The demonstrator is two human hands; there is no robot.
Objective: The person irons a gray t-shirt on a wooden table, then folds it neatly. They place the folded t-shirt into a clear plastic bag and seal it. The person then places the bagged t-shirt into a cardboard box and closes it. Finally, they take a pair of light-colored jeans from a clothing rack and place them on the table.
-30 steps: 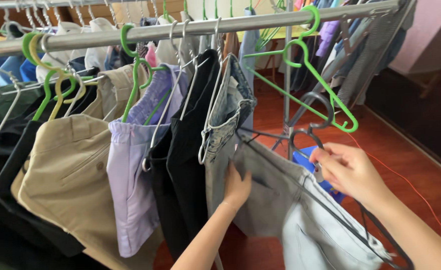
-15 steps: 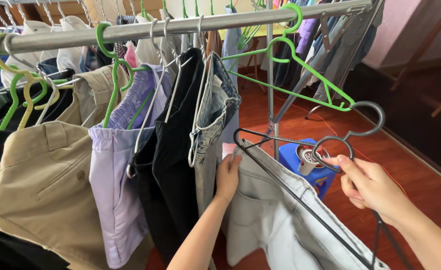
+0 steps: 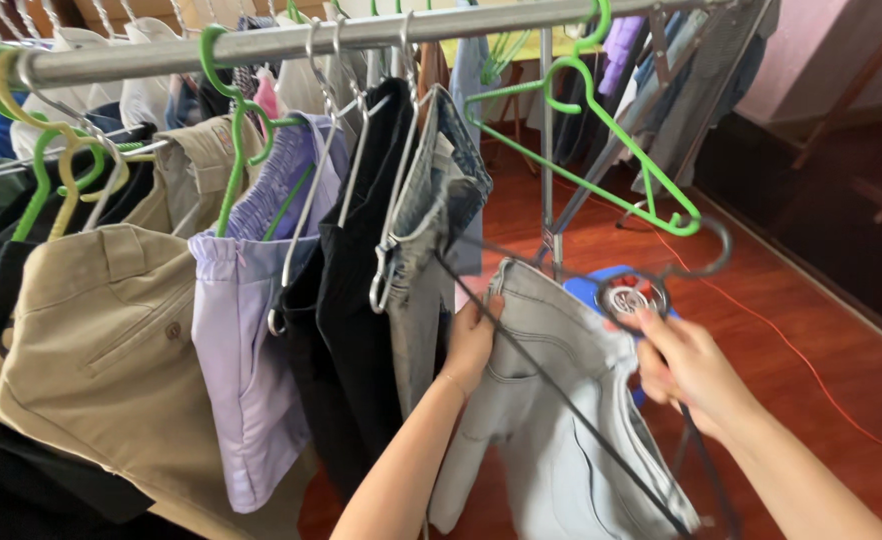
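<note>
Two hands hold pale grey jeans (image 3: 551, 420) on a dark hanger (image 3: 581, 330), low in the picture; the jeans' legs and both forearms are cut off at the bottom edge. The left hand (image 3: 471, 345) has its fingers closed on the waistband at 9 o'clock of the jeans. The right hand (image 3: 691, 370), at 3 o'clock, pinches the hanger under its hook. Behind lies red-brown wooden floor (image 3: 791, 330). Farther, at 12 o'clock, a metal rail (image 3: 361, 35) carries crowded clothes and an empty green hanger (image 3: 601, 150).

Single head-worn view, close, facing forward and slightly down at clothes rail (image 3: 361, 35), floor beyond
</note>
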